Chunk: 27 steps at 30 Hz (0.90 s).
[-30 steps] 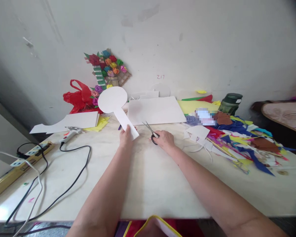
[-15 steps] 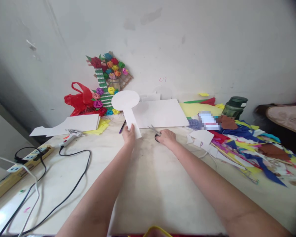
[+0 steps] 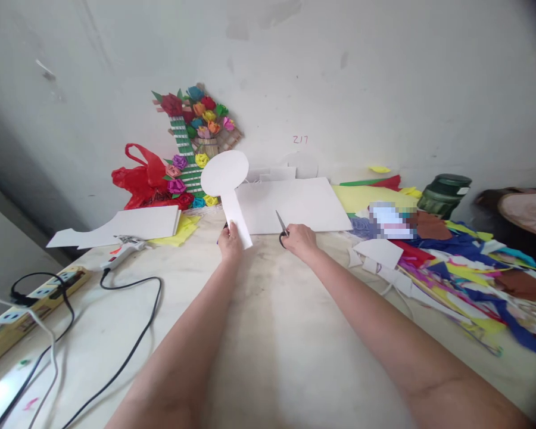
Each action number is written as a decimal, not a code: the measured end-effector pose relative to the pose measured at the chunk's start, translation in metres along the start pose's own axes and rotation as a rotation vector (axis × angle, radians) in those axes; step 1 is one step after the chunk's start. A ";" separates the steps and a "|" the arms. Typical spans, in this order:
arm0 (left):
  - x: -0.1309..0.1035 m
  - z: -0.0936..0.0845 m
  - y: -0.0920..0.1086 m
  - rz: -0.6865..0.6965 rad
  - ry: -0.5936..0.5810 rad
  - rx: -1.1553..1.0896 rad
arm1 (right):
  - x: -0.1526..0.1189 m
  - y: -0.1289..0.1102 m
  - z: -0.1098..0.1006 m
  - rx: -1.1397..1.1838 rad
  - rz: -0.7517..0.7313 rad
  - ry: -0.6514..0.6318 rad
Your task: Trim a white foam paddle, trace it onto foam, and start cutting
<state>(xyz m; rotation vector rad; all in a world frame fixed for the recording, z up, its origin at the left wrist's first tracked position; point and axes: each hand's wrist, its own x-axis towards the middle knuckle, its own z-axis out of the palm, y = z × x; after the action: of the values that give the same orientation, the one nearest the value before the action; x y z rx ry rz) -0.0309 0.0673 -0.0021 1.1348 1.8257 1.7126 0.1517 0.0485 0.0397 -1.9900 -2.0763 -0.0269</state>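
Observation:
A white paper cutout point(image 3: 226, 173), a round head on a straight strip, stands tilted up from the table. My left hand point(image 3: 231, 242) is closed on the lower end of its strip, thumb in front. My right hand point(image 3: 299, 239) is wrapped round the black handles of a pair of scissors point(image 3: 282, 225); the blades look closed and point up and away. Behind both hands lies a large white sheet of card point(image 3: 295, 205), partly covered by the cutout. A dark pen, mostly hidden, lies behind my left hand.
At left are stacked white card point(image 3: 147, 220), a glue gun point(image 3: 124, 253) with its cord and a power strip point(image 3: 40, 301). Paper flowers point(image 3: 205, 119) and a red bag point(image 3: 143, 176) stand at the wall. Colourful scraps point(image 3: 464, 268), a phone point(image 3: 386, 220) and a green bottle point(image 3: 444, 196) are at right.
The cutout has tipped slightly, its round head rising and turning. The scissors' blades have closed together and swung more upright. The view has shifted a little.

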 end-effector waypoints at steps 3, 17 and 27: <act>0.004 -0.003 -0.007 0.026 0.015 0.058 | 0.017 -0.006 0.003 -0.005 0.028 0.002; 0.015 0.004 -0.006 0.127 0.027 0.212 | -0.012 -0.058 0.052 0.111 -0.678 -0.186; 0.010 0.017 -0.007 0.094 -0.030 0.136 | -0.058 0.029 0.030 -0.122 -0.354 -0.080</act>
<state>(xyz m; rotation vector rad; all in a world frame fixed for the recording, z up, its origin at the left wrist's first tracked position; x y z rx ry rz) -0.0262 0.0861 -0.0098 1.3132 1.9225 1.6331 0.1765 -0.0004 -0.0056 -1.6846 -2.5088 -0.1471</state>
